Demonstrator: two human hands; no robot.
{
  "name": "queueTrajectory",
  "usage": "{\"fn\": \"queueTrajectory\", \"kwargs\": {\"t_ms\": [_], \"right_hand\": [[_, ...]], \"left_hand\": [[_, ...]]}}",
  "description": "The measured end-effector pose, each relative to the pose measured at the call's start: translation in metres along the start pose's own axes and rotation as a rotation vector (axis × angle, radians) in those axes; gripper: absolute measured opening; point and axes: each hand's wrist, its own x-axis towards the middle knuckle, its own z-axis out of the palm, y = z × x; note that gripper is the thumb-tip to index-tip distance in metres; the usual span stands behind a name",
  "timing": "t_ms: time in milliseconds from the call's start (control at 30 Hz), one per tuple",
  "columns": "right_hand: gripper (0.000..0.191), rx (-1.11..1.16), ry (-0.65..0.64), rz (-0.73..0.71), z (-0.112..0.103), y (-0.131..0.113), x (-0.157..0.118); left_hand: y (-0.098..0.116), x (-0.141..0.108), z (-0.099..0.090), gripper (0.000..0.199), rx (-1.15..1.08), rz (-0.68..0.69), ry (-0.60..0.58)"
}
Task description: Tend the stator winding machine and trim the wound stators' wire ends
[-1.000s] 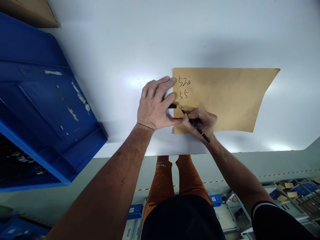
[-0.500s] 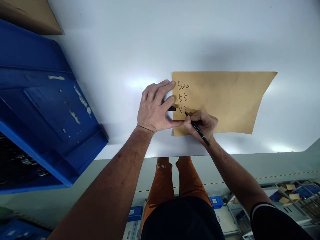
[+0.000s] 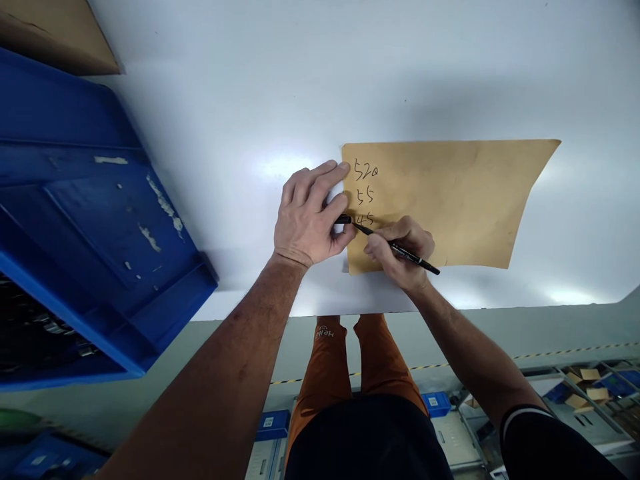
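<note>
A sheet of brown paper (image 3: 460,200) lies on the white table, with the handwritten numbers 520, 55 and 45 near its left edge. My right hand (image 3: 405,250) is closed around a black marker pen (image 3: 413,257), its tip pointing left. Between the thumb and fingers of my left hand (image 3: 310,217) is a black pen cap (image 3: 344,219); part of it is hidden. The pen's tip is right beside the cap's end; whether they touch I cannot tell. My left fingertips rest on the paper's left edge.
Left of my arms stands a blue plastic crate (image 3: 100,220) with dark items inside. A cardboard box (image 3: 60,33) sits behind it. The table's front edge (image 3: 350,313) runs just below the paper. Shelving with small boxes (image 3: 583,387) is at the lower right.
The pen tip has left the digits 45 and moved left to the cap, and the pen lies flatter. My left thumb has drawn in toward the cap.
</note>
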Motion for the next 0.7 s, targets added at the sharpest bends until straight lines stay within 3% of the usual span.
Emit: {"fn": "queueTrajectory", "kwargs": {"t_ms": [233,467,700], "right_hand": [[0.037,0.120,0.050,0.044,0.003,0.002,0.007],[0.036,0.150,0.001,0.071,0.002,0.000,0.010],[0.035,0.163,-0.180,0.274,0.007,-0.010,0.023]], "left_hand": [[0.001,0.001,-0.001,0.023,0.022,0.005,-0.005],[0.001,0.001,0.000,0.022,0.031,0.048,0.040],[-0.001,-0.002,0.000,0.024,0.032,0.063,0.048]]}}
